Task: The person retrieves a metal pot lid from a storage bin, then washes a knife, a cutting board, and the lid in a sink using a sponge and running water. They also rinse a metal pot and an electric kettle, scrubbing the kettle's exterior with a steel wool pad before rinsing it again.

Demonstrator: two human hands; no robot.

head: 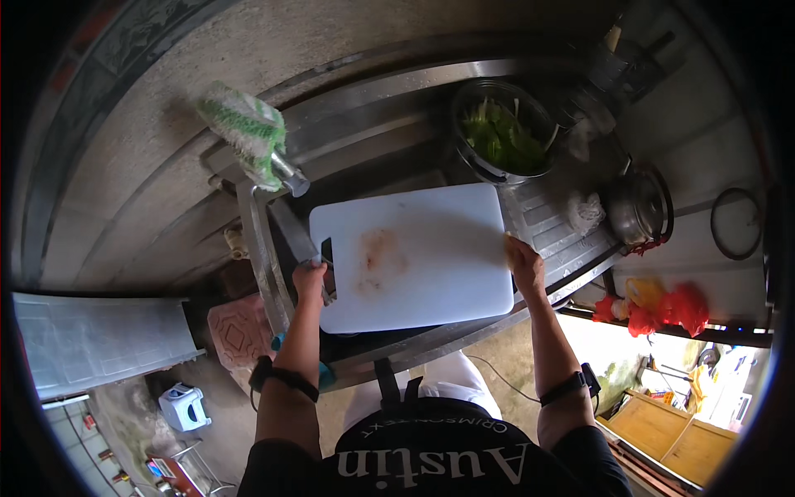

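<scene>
A white plastic cutting board [435,261] with reddish-brown stains spans the sink in front of me. My left hand [310,279] grips its left edge by the handle slot, together with what looks like a knife or cleaver with a wide metal blade [290,230]. The blade points up and to the left, and its handle is partly hidden. My right hand [525,266] holds the board's right edge, the fingers around something yellowish that I cannot make out, perhaps a cloth or sponge.
Behind the board, a metal pot [481,168] holds leafy greens [506,136]. A green and white towel [248,130] hangs over the faucet [295,180]. On the ribbed drainboard [546,227] lies a crumpled plastic bag [586,213] beside a lidded pot [636,208].
</scene>
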